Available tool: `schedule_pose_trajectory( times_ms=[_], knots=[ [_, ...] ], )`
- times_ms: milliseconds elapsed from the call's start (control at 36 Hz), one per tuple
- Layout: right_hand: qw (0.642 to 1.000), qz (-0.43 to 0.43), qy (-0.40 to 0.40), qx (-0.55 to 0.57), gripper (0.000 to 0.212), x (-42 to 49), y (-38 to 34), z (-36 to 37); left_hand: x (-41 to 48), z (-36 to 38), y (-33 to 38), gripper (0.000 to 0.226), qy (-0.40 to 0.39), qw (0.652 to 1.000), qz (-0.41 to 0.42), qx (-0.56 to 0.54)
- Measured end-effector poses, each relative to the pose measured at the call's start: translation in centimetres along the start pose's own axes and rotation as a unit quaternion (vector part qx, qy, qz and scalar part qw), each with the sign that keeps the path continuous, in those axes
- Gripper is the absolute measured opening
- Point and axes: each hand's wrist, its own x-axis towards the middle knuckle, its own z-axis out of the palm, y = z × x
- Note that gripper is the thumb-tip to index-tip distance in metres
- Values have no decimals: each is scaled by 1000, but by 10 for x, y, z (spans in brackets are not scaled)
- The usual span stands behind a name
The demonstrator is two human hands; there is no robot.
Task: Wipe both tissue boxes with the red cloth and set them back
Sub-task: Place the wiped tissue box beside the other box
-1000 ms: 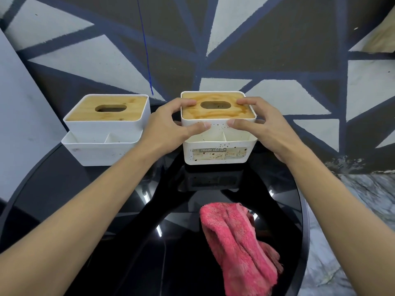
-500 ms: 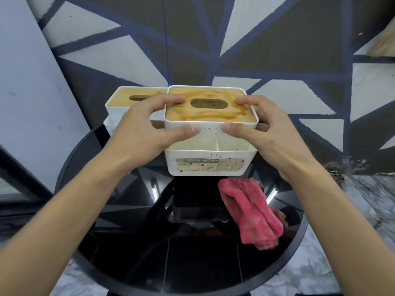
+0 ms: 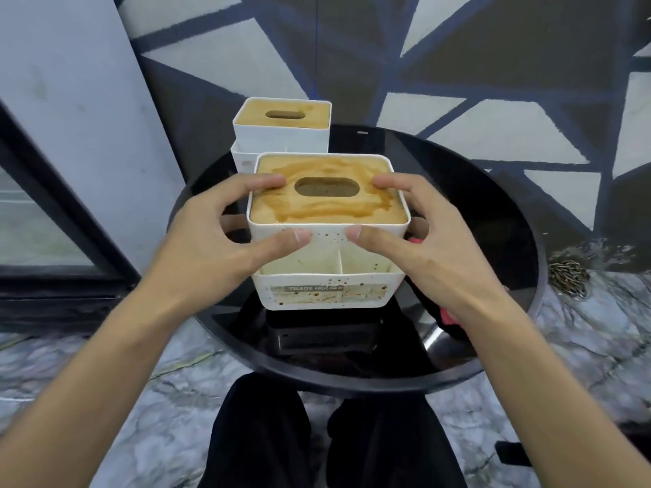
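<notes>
Most of the red cloth (image 3: 449,317) is hidden behind the right wrist; only a small red patch shows at the table's right side, with a sliver more just past the right knuckles. The far box (image 3: 281,130) is partly covered by the near box (image 3: 327,241), so its lower tray shows only as a strip at the left, and whether the two touch cannot be told. The near box's underside is out of sight; a dark reflection lies below it on the glossy black round table (image 3: 493,191), and it looks lifted, though that is hard to judge.

The left hand (image 3: 218,244) and right hand (image 3: 433,248) grasp the near box from either side, thumbs pressed on its front wall, fingers hooked over the stained wooden lid by the oval slot.

A worn label on the front reads "TISSUE HOLDER", the last letters faint; the smaller print below is illegible. Brown specks dot the white plastic.

Dark trousers (image 3: 327,434) show below the table's near edge.
</notes>
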Motion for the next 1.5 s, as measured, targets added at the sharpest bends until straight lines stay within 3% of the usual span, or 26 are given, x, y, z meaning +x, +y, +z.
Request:
schedule_pose_trajectory(
  times_ms=[528,889,1028,1222,1389,1500],
  knots=[
    [999,20,-7,-32,63,-14,16,2,-14,12,-14,63,-9,999,-28,16],
    [999,16,-18,-27,72,-12,17,-1,-16,14,-18,74,-7,1000,-13,-26],
    [1000,5,-10,-18,76,-14,13,-7,-14,8,-28,54,43,996,-3,-72],
    [998,-9,27,-48,53,-21,12,-20,-3,-6,-51,29,95,990,1,104],
    [986,-30,69,-152,35,-23,24,-38,9,-12,-68,44,34,970,-4,241],
    [972,-20,76,-223,39,-23,33,-47,15,-11,-76,58,-43,955,9,294]
  ],
)
